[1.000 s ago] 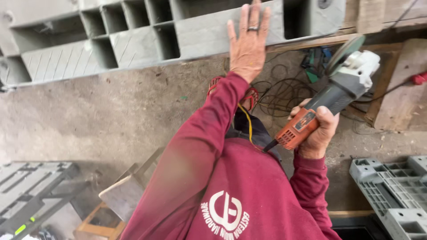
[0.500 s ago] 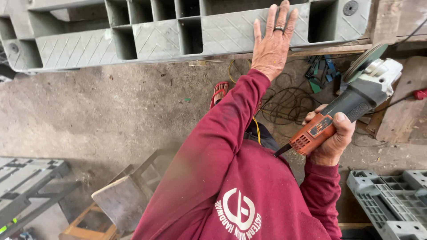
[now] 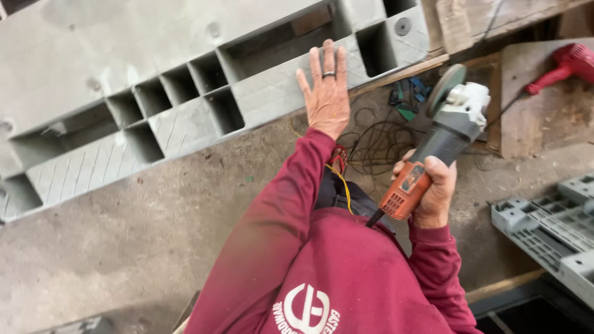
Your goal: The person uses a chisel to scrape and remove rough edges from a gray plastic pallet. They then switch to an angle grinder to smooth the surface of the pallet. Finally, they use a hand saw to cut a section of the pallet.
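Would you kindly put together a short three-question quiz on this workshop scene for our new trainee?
1. True or false: the left hand lies flat on the grey plastic pallet.
2. What does the right hand hold? A) red drill B) angle grinder C) hammer
3. Fill in: a ___ sits on one finger of the left hand.

Key
1. True: the fingers are spread on the pallet's side.
2. B: the angle grinder, orange and grey, with its disc off the pallet. The red power tool lies apart on a board.
3. Ring.
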